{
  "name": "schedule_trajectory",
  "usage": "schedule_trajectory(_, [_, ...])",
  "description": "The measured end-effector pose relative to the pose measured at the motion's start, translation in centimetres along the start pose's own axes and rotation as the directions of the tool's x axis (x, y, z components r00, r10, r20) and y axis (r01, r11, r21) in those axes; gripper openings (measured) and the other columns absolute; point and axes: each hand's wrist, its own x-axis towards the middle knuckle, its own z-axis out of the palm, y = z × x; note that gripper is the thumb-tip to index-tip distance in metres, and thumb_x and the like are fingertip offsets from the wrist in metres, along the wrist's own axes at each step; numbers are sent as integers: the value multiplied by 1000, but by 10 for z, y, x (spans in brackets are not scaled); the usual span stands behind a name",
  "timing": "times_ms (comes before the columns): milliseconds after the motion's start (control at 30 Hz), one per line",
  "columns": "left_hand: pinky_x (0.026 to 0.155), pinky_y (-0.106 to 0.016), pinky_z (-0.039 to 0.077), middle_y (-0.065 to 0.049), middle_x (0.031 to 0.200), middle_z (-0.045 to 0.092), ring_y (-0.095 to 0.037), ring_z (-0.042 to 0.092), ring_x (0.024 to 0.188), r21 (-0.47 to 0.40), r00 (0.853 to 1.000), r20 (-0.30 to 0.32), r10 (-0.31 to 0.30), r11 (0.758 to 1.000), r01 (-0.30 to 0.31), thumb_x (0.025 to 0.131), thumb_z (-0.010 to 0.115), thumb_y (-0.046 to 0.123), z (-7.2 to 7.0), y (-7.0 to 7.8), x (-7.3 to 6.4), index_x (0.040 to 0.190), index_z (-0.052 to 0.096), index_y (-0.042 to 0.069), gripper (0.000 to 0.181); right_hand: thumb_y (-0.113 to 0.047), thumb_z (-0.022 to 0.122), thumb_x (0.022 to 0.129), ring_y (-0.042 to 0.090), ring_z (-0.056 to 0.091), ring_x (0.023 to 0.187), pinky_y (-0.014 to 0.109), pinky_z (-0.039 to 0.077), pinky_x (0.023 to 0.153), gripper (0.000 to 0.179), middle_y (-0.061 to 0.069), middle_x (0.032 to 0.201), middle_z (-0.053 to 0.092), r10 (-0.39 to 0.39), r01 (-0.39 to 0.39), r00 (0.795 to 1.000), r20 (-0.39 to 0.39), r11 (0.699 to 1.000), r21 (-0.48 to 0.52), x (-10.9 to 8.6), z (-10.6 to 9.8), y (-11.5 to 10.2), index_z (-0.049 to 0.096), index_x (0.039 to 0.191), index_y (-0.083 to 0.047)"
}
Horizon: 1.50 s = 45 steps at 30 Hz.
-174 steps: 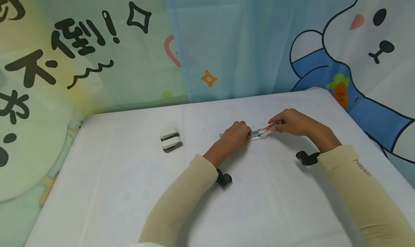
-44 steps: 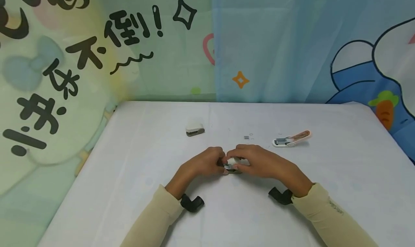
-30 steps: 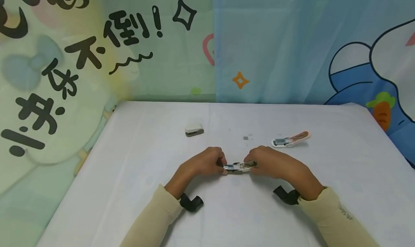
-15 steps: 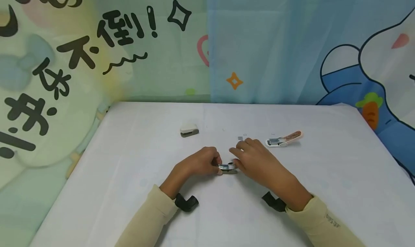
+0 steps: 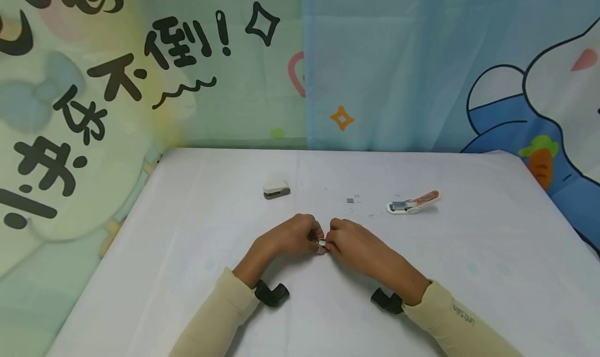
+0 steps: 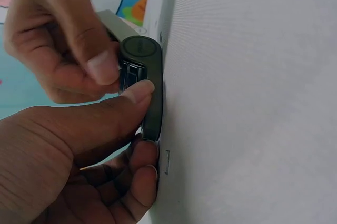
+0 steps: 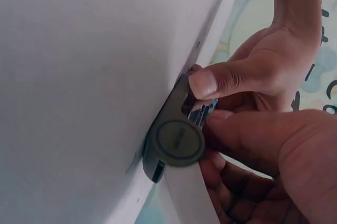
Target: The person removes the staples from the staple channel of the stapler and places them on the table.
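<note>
My left hand (image 5: 292,234) pinches the grey-green base of a small stapler (image 6: 152,105) between thumb and fingers, low against the table. The stapler's round hinge (image 7: 178,142) faces my right side, and its white top arm (image 7: 185,195) is swung back from the base. Curled at the metal staple channel (image 7: 200,111) is my right hand (image 5: 358,247), thumb and fingertips pinching there; whether staples lie between them is hidden. In the head view the hands cover nearly all of the stapler.
A second small white-and-grey stapler (image 5: 276,190) stands behind my left hand. An opened white-and-pink stapler (image 5: 412,203) lies at the back right. Between them are a short staple strip (image 5: 350,200) and scattered loose staples. One loose staple (image 6: 167,162) lies beside my left fingers.
The hands have left the pink stapler, and one small stapler came between them. Its top was swung open. My right hand lifted with fingers spread, then came back to the channel.
</note>
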Motion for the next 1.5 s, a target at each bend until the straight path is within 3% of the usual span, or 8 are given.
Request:
schedule_trajectory(233, [72, -24, 45, 4, 87, 58, -11, 53, 80, 27, 1000, -7, -25, 999, 26, 83, 80, 14, -1, 2, -4, 94, 68, 7, 17, 3, 69, 86, 12, 47, 69, 22, 42, 62, 13, -3, 77, 48, 0, 0, 1000, -7, 1000, 23, 2, 3, 1, 74, 80, -7])
schedule_trajectory(467, [71, -24, 43, 2, 86, 55, -12, 50, 80, 45, 1000, 2, -1, 999, 1, 84, 78, 13, -1, 2, -3, 91, 68, 9, 13, 0, 71, 86, 11, 51, 71, 23, 46, 64, 5, -3, 78, 52, 76, -71, 996, -48, 993, 92, 4, 6, 1, 73, 83, -3])
schedule_trajectory(667, [70, -24, 41, 2, 86, 55, -11, 48, 79, 63, 1000, 3, 5, 998, -5, 84, 77, 13, -4, 5, -1, 89, 67, 10, 11, 1, 66, 88, 10, 46, 65, 23, 42, 59, 15, -3, 74, 49, 113, -108, 993, -37, 988, 110, 11, 4, 0, 67, 75, -6])
schedule_trajectory(1100, [68, -23, 43, 3, 87, 56, -10, 51, 77, 41, 1000, 12, -7, 999, 7, 83, 79, 14, -3, 3, -1, 91, 68, 9, 15, 5, 64, 86, 6, 55, 74, 27, 46, 68, 17, -4, 86, 65, -71, 73, 997, -16, 982, 174, 11, -3, 21, 72, 79, -9])
schedule_trajectory(1200, [67, -24, 43, 2, 85, 57, -10, 50, 76, 38, 1000, 10, -5, 999, 5, 83, 79, 14, -3, 3, 0, 90, 68, 9, 15, 2, 66, 87, 9, 61, 81, 33, 50, 72, 14, -2, 93, 68, -89, 99, 995, -50, 964, 247, 10, -5, 30, 75, 84, -7])
schedule_trajectory(1300, [67, -23, 43, 3, 84, 57, -9, 51, 75, 37, 1000, 9, -1, 999, 1, 83, 79, 14, -3, 3, 0, 90, 68, 9, 14, 1, 68, 88, 13, 64, 89, 36, 51, 74, 12, -2, 96, 68, -86, 128, 988, -131, 927, 353, 10, -4, 43, 76, 86, -7])
schedule_trajectory(1500, [68, -23, 44, 3, 86, 57, -10, 51, 77, 25, 1000, 16, 3, 1000, -4, 83, 80, 15, -3, 2, 0, 90, 69, 8, 15, -6, 70, 90, 13, 61, 85, 33, 47, 63, 8, -1, 98, 69, 60, 90, 963, -262, 847, 524, 9, 1, 68, 77, 91, -7])
